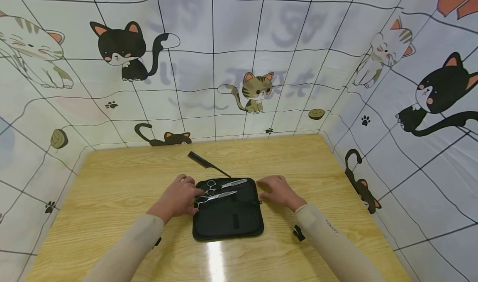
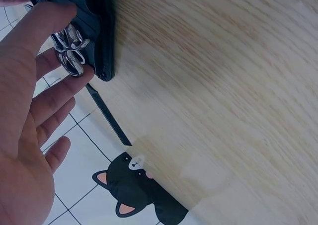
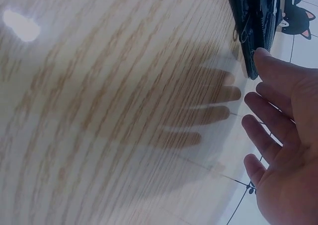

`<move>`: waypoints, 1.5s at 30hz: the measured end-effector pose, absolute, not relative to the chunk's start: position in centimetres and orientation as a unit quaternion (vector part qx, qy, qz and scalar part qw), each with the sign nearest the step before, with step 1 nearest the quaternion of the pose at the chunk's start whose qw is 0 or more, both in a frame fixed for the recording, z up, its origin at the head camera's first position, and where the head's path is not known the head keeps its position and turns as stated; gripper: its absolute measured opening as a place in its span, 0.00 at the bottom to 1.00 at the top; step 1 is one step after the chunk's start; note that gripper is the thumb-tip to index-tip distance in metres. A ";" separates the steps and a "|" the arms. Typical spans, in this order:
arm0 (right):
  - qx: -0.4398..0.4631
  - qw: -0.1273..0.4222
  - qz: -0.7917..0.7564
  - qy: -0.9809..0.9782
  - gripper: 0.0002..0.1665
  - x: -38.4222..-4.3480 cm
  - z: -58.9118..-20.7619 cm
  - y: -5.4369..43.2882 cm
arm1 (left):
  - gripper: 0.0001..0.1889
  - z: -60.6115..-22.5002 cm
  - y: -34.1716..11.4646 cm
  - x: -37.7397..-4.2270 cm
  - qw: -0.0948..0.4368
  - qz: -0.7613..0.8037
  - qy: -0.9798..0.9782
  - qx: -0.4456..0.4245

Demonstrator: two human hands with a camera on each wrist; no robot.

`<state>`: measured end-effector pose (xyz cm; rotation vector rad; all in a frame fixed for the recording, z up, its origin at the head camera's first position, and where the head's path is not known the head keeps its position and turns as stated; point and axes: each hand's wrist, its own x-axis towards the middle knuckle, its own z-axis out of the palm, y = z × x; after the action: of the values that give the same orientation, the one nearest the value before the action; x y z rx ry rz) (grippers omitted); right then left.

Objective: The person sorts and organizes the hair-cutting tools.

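Note:
A black zip case [image 1: 228,222] lies opened flat on the wooden table. Two pairs of silver hairdressing scissors are in its upper part: an upper pair [image 1: 233,183] and a lower pair [image 1: 223,195], blades to the right. My left hand [image 1: 180,197] is at the case's left edge, thumb and forefinger spread on either side of the scissors' finger loops [image 2: 72,48]. The fingertips are right at the loops and the case. At the right edge, my right hand [image 1: 279,191] has its fingers extended, the thumb right at the case's corner [image 3: 252,68].
A black tail comb [image 1: 201,160] lies behind the case, its thin tail reaching the case's far edge. Cloth walls [image 1: 194,74] printed with cats and a grid enclose the table [image 1: 130,178] at the back and sides. Black straps [image 1: 298,233] show under the sleeves.

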<state>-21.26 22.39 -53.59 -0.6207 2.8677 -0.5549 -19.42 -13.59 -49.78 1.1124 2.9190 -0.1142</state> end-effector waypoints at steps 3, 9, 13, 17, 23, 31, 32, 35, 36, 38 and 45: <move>-0.206 0.080 -0.187 0.957 0.27 -21.3 -53.6 22.4 | 0.23 -49.7 -14.0 -19.4 0.006 -0.035 0.932 0.359; -0.210 0.078 -0.189 0.956 0.27 -21.3 -53.7 22.4 | 0.22 -49.8 -14.5 -19.4 -0.008 -0.021 0.931 0.364; -0.208 0.080 -0.194 0.955 0.27 -21.2 -53.8 22.4 | 0.23 -50.1 -14.6 -19.4 -0.008 -0.008 0.933 0.359; -0.208 0.081 -0.199 0.954 0.27 -21.2 -54.0 22.3 | 0.25 -50.5 -14.2 -19.4 -0.004 0.024 0.940 0.342; -0.219 0.075 -0.209 0.950 0.27 -21.2 -53.9 21.9 | 0.26 -50.8 -13.3 -19.4 -0.011 0.080 0.947 0.311; -0.262 0.062 -0.287 0.919 0.23 -21.1 -53.3 20.0 | 0.27 -51.5 -11.4 -19.2 -0.021 0.132 0.954 0.269; -0.262 0.066 -0.300 0.915 0.23 -21.1 -53.2 19.6 | 0.27 -51.5 -11.1 -19.1 -0.019 0.140 0.954 0.265; -0.251 0.081 -0.342 0.902 0.24 -21.0 -53.1 18.6 | 0.27 -51.6 -10.1 -19.0 -0.011 0.166 0.954 0.251; -0.244 0.088 -0.358 0.897 0.24 -21.0 -53.1 18.2 | 0.27 -51.6 -9.8 -18.9 -0.010 0.174 0.953 0.246; -0.231 0.096 -0.391 0.886 0.23 -20.9 -53.0 17.5 | 0.27 -51.6 -9.3 -18.8 -0.007 0.191 0.952 0.237; -0.183 0.116 -0.477 0.852 0.21 -20.5 -52.7 15.6 | 0.26 -51.3 -7.9 -18.6 -0.007 0.228 0.950 0.215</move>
<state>-20.54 15.65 -52.74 -0.5369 2.4955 -1.3966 -18.55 -7.91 -51.32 0.6779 2.9978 0.7193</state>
